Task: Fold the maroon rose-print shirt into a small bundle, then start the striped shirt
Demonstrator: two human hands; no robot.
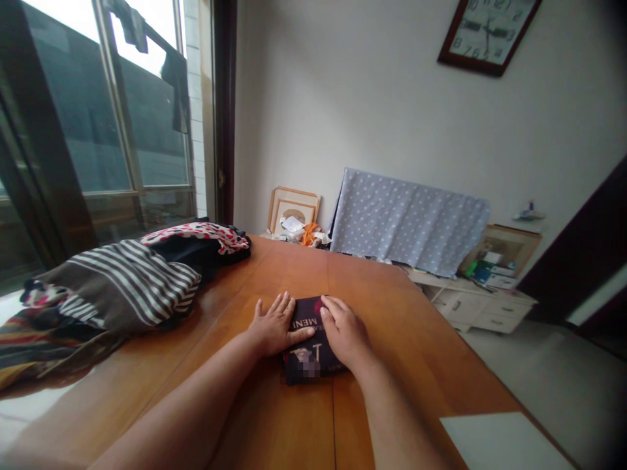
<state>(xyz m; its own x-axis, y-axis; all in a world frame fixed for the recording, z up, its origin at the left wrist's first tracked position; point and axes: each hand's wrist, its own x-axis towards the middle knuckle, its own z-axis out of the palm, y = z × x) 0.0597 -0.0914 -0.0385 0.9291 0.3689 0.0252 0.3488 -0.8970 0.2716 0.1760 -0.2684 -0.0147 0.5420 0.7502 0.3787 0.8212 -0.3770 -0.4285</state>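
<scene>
A small dark folded garment (304, 352), with pale letters and a printed picture on it, lies flat on the wooden table (392, 326). My left hand (278, 328) rests flat at its left side, fingers spread, the thumb reaching across the print. On the opposite edge lies my right hand (345, 331), its fingers close together and slightly bent over the fabric, touching a dark red spot near the top corner. Neither hand lifts the garment.
A heap of clothes (132, 277), one piece striped, covers the table's left side. A white sheet (504, 440) lies at the near right corner. Beyond the table are a dotted grey cloth (406, 219) over something flat, a white cabinet (470, 307) and picture frames (294, 202).
</scene>
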